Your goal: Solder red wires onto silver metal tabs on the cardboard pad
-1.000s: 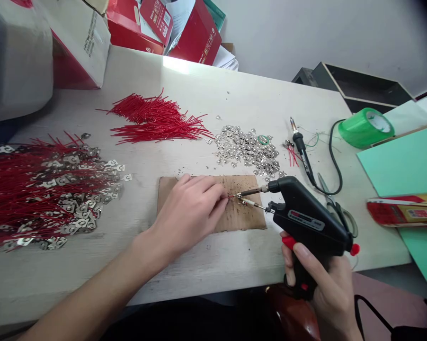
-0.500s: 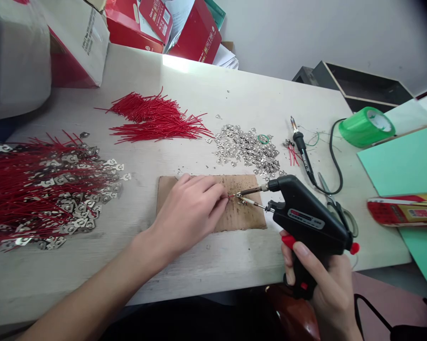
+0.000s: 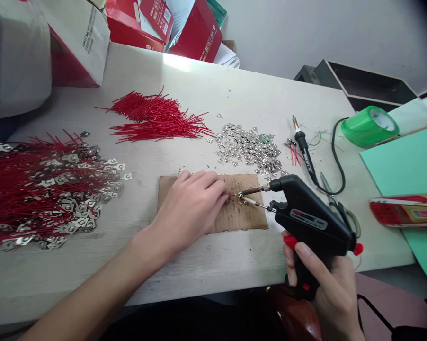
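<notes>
My right hand [image 3: 327, 279] is wrapped round the grip of a black soldering gun [image 3: 313, 222], with a finger at its red trigger [image 3: 290, 243]. The gun's tip and its solder feed tube meet at a small metal terminal [image 3: 239, 194] on a scorched piece of cardboard [image 3: 249, 220]. Over the cardboard's left part, my left hand [image 3: 195, 203] pinches a short red wire [image 3: 231, 194] whose end reaches that terminal. The fingertips and most of the wire are hidden behind the hand.
Behind the cardboard lie loose metal terminals [image 3: 249, 147] and red wires [image 3: 160, 118]. Wires joined to terminals [image 3: 57, 189] are heaped at left. On the right are a soldering iron [image 3: 304, 149], scissors [image 3: 348, 218] and green tape [image 3: 366, 128]. Red boxes [image 3: 195, 33] stand behind.
Almost nothing differs. The view has shifted very slightly; both hands keep their hold, and the soldering gun's tip stays at the terminal.
</notes>
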The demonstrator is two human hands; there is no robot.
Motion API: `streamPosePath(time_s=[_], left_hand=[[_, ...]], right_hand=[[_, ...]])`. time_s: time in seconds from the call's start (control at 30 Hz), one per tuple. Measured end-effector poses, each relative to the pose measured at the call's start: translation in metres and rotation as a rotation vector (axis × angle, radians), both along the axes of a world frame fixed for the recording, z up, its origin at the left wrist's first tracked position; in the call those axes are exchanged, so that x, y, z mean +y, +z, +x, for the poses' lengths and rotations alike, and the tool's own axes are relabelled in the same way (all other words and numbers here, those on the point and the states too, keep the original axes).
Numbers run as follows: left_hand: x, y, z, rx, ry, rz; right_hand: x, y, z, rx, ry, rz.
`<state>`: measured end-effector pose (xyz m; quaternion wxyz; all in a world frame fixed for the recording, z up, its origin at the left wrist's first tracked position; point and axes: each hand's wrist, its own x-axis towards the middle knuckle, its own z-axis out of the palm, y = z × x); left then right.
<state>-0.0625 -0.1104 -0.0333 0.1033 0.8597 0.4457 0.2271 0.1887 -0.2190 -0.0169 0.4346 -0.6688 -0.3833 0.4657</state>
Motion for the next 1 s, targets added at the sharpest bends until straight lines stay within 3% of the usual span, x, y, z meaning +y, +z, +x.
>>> streamPosePath(time_s=[1.0], left_hand=[[0.0042,0.0040,0.0008,0.026,0.008,-0.037]], right_hand=[[0.0006,0.0012,-0.0019,0.006,-0.028,-0.001]])
